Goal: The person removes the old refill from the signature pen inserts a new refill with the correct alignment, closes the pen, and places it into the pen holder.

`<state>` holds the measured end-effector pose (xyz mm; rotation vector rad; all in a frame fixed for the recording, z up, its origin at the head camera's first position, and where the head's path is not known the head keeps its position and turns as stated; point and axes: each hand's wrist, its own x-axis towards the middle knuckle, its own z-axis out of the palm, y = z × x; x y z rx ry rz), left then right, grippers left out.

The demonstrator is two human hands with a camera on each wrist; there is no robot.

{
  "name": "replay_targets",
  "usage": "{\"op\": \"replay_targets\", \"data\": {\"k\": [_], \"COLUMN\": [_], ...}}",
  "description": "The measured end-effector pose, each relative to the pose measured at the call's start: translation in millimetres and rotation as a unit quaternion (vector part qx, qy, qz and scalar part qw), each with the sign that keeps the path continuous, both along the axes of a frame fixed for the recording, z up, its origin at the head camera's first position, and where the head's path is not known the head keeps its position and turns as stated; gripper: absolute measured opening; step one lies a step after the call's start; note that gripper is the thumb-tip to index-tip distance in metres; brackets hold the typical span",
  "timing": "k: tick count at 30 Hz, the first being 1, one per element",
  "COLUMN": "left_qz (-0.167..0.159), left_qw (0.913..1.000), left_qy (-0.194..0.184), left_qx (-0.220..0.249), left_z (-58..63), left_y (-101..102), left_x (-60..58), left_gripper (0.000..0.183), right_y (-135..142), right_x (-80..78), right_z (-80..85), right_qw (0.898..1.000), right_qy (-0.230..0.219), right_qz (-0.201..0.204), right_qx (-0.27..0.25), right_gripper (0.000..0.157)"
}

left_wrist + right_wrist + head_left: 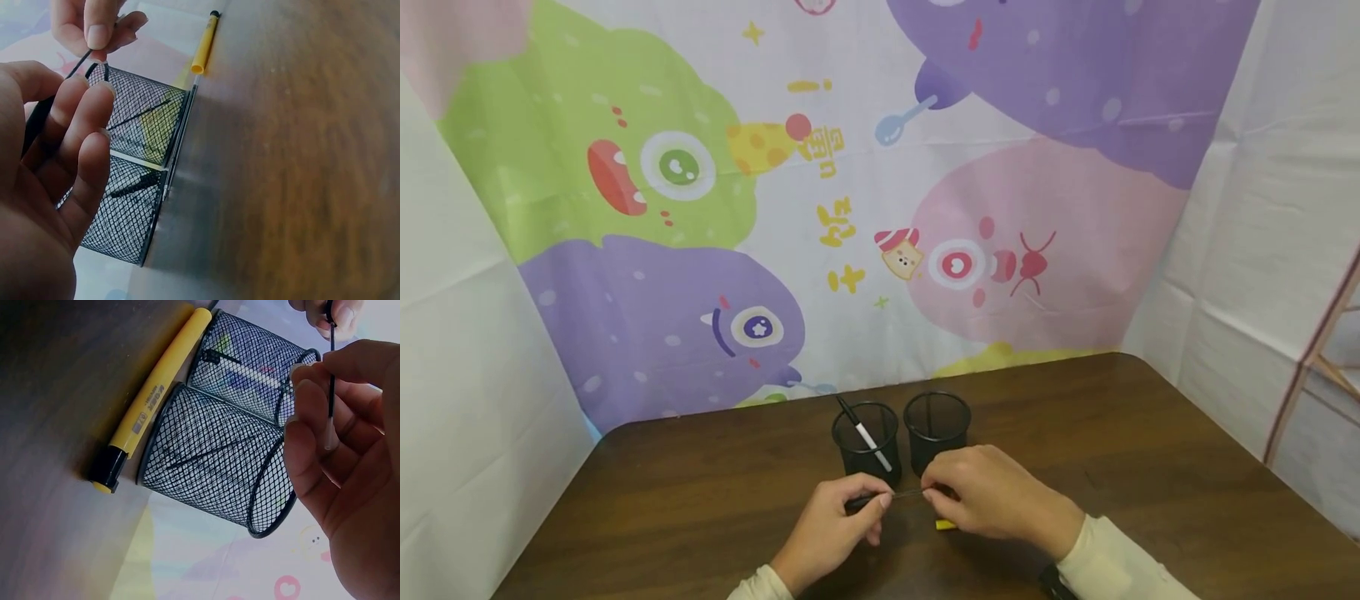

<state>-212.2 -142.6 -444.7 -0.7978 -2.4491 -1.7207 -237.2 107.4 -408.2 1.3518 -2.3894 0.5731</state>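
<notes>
My left hand [838,521] grips a black pen barrel [39,122] between thumb and fingers. In my right hand [992,496], thumb and fingertips pinch a thin dark pen refill [332,387] with a clear end. The refill spans the gap between both hands, its far end at the black barrel; how deep it sits inside is hidden. Below the right hand, a yellow pen tube [150,387] with a black end lies on the table, mostly covered in the head view.
Two black mesh pen cups stand side by side beyond the hands. The left cup [865,407] holds a white and black pen [867,435]; the right cup [937,398] stands behind my right hand. A printed cloth [850,333] hangs behind the brown table [700,483].
</notes>
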Motion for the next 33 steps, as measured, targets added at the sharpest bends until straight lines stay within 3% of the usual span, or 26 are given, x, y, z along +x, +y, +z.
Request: {"op": "replay_targets", "data": {"k": [13,23,33], "left_qz": [-0.011,-0.010,0.017], "left_qw": [0.9997,0.9999,0.9998], "left_qy": [-0.010,-0.005,0.007], "left_qx": [-0.020,-0.008,0.001], "left_z": [-3.4,-1.1,-1.0], "left_y": [-0.5,0.3,-0.1], "left_x": [-1.3,0.4,0.3], "left_gripper": [0.023,0.018,0.012], "right_y": [-4.2,-4.3,5.0], "right_x": [2.4,2.0,-1.8], "right_z": [-1.3,-0.6,1.5], "right_qw": [1.000,1.000,1.000], "right_qy": [0.007,-0.004,-0.005], "right_qz": [0.015,0.016,-0.004], "right_qx": [-0.010,-0.004,-0.011], "right_gripper": [0.005,0.005,0.004]}}
